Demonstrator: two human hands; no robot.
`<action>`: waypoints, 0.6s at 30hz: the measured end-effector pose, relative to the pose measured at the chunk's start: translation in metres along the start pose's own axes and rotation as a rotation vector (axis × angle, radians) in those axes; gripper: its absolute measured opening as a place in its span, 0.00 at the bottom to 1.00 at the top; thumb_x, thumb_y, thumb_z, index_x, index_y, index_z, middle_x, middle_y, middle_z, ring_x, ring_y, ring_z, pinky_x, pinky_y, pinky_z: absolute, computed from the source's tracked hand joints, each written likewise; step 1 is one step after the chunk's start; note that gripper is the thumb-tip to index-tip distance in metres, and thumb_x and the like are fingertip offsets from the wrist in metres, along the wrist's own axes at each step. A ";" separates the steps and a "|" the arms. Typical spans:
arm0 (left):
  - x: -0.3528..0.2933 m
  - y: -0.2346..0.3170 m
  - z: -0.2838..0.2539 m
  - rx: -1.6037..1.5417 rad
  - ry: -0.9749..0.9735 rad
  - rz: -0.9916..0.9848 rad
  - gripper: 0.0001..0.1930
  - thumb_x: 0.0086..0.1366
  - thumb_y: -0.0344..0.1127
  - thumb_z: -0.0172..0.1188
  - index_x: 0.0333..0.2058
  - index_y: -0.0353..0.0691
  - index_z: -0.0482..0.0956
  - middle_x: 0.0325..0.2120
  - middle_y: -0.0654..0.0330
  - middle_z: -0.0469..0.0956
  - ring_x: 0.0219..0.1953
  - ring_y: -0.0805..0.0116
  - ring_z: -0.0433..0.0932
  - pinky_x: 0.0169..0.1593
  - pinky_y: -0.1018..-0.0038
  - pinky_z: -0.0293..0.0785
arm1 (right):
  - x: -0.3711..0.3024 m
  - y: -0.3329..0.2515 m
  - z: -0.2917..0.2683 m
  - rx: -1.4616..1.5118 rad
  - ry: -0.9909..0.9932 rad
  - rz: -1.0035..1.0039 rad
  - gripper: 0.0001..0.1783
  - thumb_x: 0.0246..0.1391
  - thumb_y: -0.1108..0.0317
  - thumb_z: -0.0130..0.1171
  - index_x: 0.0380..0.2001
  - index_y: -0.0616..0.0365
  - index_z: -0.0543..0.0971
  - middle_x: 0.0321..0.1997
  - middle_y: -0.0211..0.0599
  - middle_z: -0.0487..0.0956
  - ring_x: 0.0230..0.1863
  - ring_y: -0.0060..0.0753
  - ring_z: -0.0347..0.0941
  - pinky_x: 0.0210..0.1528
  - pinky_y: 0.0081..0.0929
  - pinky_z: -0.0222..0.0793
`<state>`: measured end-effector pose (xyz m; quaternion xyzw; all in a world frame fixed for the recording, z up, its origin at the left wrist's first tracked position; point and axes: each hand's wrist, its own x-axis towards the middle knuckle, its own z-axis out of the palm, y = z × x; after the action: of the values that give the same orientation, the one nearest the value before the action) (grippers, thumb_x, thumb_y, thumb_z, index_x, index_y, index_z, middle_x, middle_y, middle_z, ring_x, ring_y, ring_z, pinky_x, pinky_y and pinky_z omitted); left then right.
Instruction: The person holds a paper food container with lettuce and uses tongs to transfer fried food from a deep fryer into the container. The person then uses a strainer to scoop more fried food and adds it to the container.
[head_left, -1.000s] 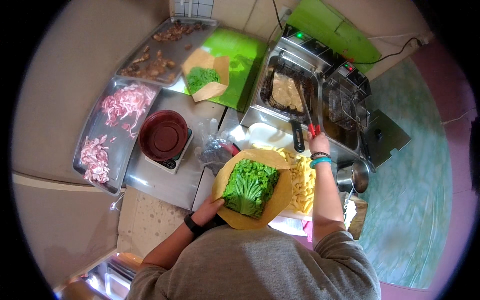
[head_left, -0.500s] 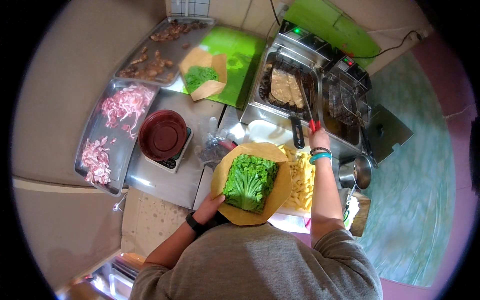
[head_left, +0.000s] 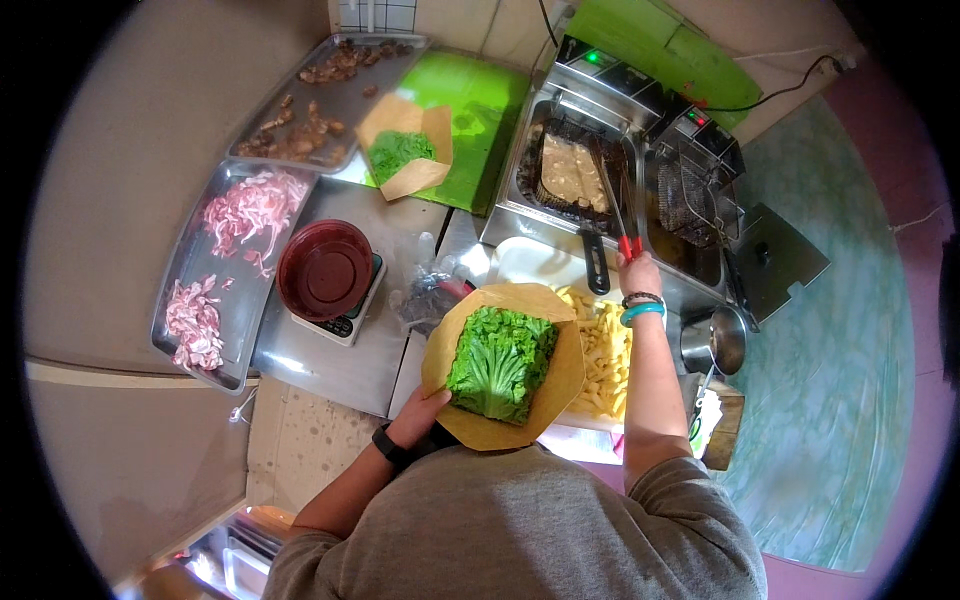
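Observation:
My left hand grips the left edge of a brown paper wrapper close to my body. Green lettuce lies spread inside that wrapper. My right hand is closed round the red-tipped handles of metal tongs, whose far ends reach into the fryer. There, a wire frying basket holds a pale, flat piece of food, its kind unclear. The black basket handle points toward me, just left of my right hand.
Fries fill a white tray beside the wrapper. A second fryer basket stands right. Left are a brown bowl on a scale, trays of raw meat and browned pieces, and another lettuce-filled wrapper on a green board.
The tongs and my right hand have shifted only very slightly at the fryer. My left hand keeps the wrapper with lettuce in the same place.

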<state>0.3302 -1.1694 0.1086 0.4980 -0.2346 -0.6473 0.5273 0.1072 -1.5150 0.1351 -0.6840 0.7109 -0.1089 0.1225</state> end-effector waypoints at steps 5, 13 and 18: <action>0.000 -0.001 -0.001 0.022 0.005 -0.005 0.25 0.59 0.39 0.50 0.52 0.32 0.58 0.47 0.58 0.65 0.48 0.67 0.65 0.52 0.72 0.60 | -0.003 -0.003 -0.003 0.005 -0.006 0.011 0.25 0.44 0.50 0.52 0.36 0.63 0.68 0.35 0.56 0.74 0.40 0.52 0.70 0.43 0.40 0.66; 0.000 -0.002 -0.002 0.048 0.013 0.002 0.25 0.58 0.39 0.50 0.51 0.32 0.58 0.47 0.58 0.65 0.48 0.68 0.64 0.52 0.72 0.60 | -0.002 -0.001 -0.001 0.007 0.002 0.006 0.25 0.45 0.50 0.52 0.36 0.63 0.68 0.35 0.56 0.74 0.40 0.51 0.70 0.43 0.39 0.66; 0.000 -0.001 0.002 -0.003 0.047 0.014 0.20 0.58 0.33 0.47 0.49 0.32 0.62 0.43 0.61 0.67 0.46 0.71 0.65 0.50 0.74 0.60 | -0.002 -0.001 -0.001 0.011 0.002 0.008 0.26 0.44 0.50 0.52 0.36 0.63 0.68 0.35 0.56 0.74 0.40 0.51 0.70 0.43 0.39 0.66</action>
<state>0.3279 -1.1693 0.1084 0.5105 -0.2247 -0.6320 0.5380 0.1080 -1.5132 0.1362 -0.6804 0.7131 -0.1129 0.1257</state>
